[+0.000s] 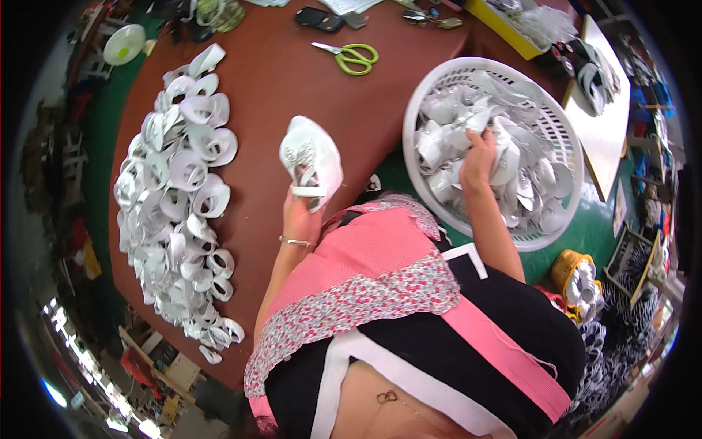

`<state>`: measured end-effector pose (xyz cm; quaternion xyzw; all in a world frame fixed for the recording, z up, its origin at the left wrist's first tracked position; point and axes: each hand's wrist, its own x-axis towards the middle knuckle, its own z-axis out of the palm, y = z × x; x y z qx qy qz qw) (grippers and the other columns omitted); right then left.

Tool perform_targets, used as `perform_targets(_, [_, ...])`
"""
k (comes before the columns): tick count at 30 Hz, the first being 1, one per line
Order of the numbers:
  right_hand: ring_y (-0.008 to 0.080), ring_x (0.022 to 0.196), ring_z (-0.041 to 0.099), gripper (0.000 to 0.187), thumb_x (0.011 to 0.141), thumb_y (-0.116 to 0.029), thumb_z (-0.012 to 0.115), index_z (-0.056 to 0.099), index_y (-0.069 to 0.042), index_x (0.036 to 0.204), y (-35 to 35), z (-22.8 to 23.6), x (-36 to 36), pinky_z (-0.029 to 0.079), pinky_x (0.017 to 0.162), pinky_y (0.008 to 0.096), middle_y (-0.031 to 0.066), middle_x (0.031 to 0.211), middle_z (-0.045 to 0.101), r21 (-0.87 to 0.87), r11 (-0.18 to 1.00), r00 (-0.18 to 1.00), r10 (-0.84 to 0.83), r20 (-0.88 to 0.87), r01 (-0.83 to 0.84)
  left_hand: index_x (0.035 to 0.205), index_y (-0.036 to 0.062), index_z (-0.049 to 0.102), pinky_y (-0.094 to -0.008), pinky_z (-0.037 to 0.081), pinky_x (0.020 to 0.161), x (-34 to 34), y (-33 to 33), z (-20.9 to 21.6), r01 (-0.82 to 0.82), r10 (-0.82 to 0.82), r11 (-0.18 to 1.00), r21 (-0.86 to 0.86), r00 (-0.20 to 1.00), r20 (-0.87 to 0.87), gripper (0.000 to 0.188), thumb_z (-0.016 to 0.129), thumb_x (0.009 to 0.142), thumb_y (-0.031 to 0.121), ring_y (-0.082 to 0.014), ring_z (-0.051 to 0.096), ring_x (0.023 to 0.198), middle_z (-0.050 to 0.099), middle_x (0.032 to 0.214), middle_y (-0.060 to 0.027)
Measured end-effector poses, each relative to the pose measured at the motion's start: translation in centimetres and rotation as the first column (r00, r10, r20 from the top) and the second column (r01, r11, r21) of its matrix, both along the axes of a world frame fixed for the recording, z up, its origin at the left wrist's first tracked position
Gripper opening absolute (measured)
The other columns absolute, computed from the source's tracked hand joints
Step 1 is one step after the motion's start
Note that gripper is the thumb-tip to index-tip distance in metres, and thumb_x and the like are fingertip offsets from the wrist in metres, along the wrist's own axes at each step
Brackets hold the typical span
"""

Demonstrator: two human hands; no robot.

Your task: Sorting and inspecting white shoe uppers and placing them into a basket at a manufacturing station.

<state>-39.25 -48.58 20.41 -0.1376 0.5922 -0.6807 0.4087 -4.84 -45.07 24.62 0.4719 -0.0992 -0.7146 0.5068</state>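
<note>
My left hand (300,219) is closed round the lower end of a white shoe upper (322,150), which stands up over the brown table (270,80). Silvery decoration covers part of the upper, and a white strap crosses it near my fingers. On the right, my right hand (477,162) reaches into a white plastic basket (411,146) full of similar white uppers. Its thumb and fingers pinch the edge of one white upper (475,121) on top of the heap. Along the table's left side lies a long pile of white uppers (179,172), stacked in overlapping rows.
Green-handled scissors (356,58) lie at the table's far side, near a black phone-like object (319,19) and keys (433,18). A yellow bin (504,28) with clear plastic stands behind the basket. A yellow container (572,271) holding white pieces is at the right.
</note>
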Motion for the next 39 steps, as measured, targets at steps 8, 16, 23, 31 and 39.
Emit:
perform_targets(8, [0.0185, 0.103, 0.052, 0.042, 0.08, -0.001, 0.055, 0.047, 0.006, 0.121, 0.2, -0.2, 0.0, 0.037, 0.093, 0.0291, 0.0113, 0.113, 0.056, 0.004, 1.0, 1.0, -0.004, -0.012, 0.004, 0.13, -0.0016, 0.041, -0.0399, 0.046, 0.096, -0.4, 0.0, 1.0, -0.008, 0.008, 0.998, 0.068, 1.0, 0.003, 0.042, 0.052, 0.092, 0.014, -0.0279, 0.053, 0.113, 0.051, 0.127, -0.0139])
perform_targets(16, [0.019, 0.1, 0.051, 0.043, 0.078, -0.002, 0.055, 0.045, 0.006, 0.119, -0.1, 0.3, 0.2, 0.037, 0.092, 0.0285, 0.0108, 0.11, 0.054, 0.088, 0.996, 0.998, -0.005, -0.057, 0.01, 0.129, -0.0037, 0.039, -0.0389, 0.047, 0.096, -0.2, 0.0, 0.8, -0.033, 0.051, 0.983, 0.179, 0.995, -0.092, 0.041, 0.048, 0.093, 0.013, -0.0309, 0.052, 0.114, 0.049, 0.127, -0.0177])
perform_targets(23, [0.0197, 0.104, 0.051, 0.048, 0.076, 0.0, 0.055, 0.039, 0.006, 0.121, -0.7, 0.3, 0.8, 0.037, 0.094, 0.0294, 0.0124, 0.113, 0.052, 0.097, 0.995, 0.997, -0.017, -0.081, 0.025, 0.127, -0.007, 0.04, -0.0401, 0.048, 0.096, 0.5, -0.1, 0.1, -0.088, 0.14, 0.964, 0.25, 0.97, -0.199, 0.041, 0.043, 0.094, 0.017, -0.0358, 0.053, 0.112, 0.051, 0.123, -0.0228])
perform_targets(31, [0.0183, 0.105, 0.051, 0.048, 0.079, 0.0, 0.055, 0.036, 0.006, 0.123, -0.5, 0.3, 1.5, 0.037, 0.094, 0.0289, 0.013, 0.116, 0.051, 0.081, 0.995, 0.98, 0.068, -0.187, -0.054, 0.125, -0.0073, 0.044, -0.0374, 0.05, 0.092, 1.5, -0.2, -0.4, -0.056, 0.142, 0.953, 0.299, 0.952, -0.273, 0.042, 0.044, 0.094, 0.021, -0.0322, 0.055, 0.109, 0.054, 0.12, -0.0218])
perform_targets(39, [0.0167, 0.102, 0.053, 0.047, 0.08, -0.002, 0.057, 0.037, 0.007, 0.122, -0.9, 0.1, 1.7, 0.041, 0.09, 0.0281, 0.0126, 0.114, 0.051, 0.056, 0.998, 0.966, -0.003, -0.26, 0.018, 0.119, -0.0061, 0.05, -0.0354, 0.052, 0.084, 2.8, -0.5, -0.7, -0.121, 0.197, 0.942, 0.313, 0.954, -0.225, 0.041, 0.044, 0.093, 0.025, -0.0291, 0.058, 0.103, 0.057, 0.114, -0.0189])
